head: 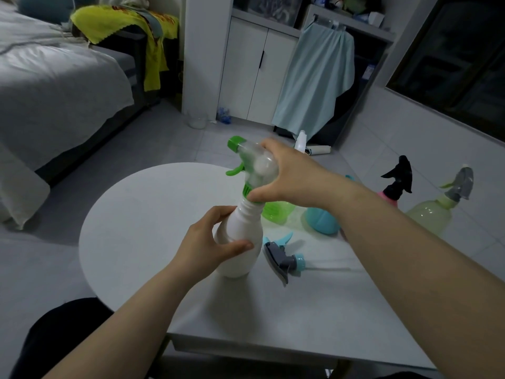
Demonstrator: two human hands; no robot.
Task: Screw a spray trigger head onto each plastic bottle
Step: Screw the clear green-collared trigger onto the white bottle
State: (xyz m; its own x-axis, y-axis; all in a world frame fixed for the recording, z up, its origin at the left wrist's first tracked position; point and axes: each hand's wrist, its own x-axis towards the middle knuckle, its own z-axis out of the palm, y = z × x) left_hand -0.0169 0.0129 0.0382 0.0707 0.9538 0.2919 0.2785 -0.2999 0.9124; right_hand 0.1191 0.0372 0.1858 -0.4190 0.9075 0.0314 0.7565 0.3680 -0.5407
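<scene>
A white plastic bottle (240,242) stands on the round white table (142,228), tilted slightly. My left hand (207,242) grips its body. A clear trigger head with green nozzle and lever (246,160) sits on the bottle's neck, and my right hand (284,173) is closed around it, thumb at the green collar. A loose grey and light-blue trigger head (284,258) lies on the table just right of the bottle. A green bottle (276,212) and a teal bottle (322,218) lie behind, partly hidden by my right arm.
On the floor at right stand a pink bottle with a black trigger head (397,181) and a pale yellow bottle with a grey trigger head (437,212). A bed (54,86) is at left, a white cabinet (254,69) beyond the table.
</scene>
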